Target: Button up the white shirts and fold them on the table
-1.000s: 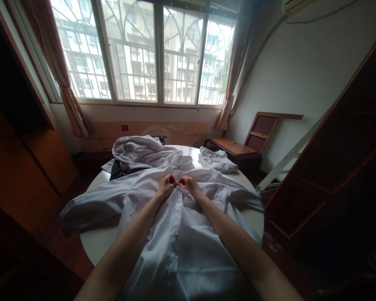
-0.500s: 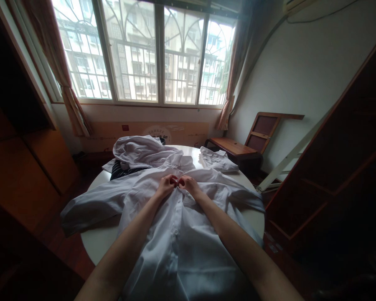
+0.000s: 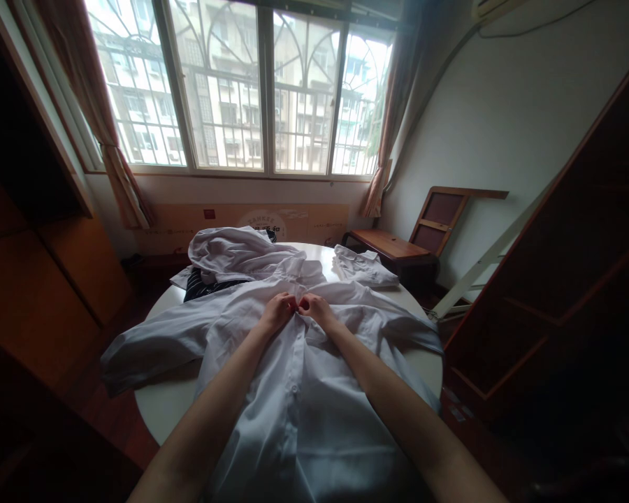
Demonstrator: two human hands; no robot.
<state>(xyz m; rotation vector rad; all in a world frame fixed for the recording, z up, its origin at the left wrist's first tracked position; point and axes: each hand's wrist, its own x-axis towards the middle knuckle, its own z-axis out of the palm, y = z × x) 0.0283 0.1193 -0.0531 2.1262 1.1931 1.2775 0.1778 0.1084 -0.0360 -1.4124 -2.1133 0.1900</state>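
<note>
A white button-up shirt (image 3: 298,412) lies spread front-up on a round white table (image 3: 165,409), its sleeves hanging over both sides. My left hand (image 3: 279,309) and my right hand (image 3: 314,308) meet at the shirt's front placket just below the collar. Each hand pinches the fabric there with closed fingers, the fingertips almost touching. The button itself is hidden by my fingers.
A crumpled white garment (image 3: 230,253) and a dark striped one (image 3: 202,283) lie at the table's far left; a folded white shirt (image 3: 364,269) lies far right. A wooden bench (image 3: 391,246) stands by the window, dark wooden furniture (image 3: 571,279) on the right.
</note>
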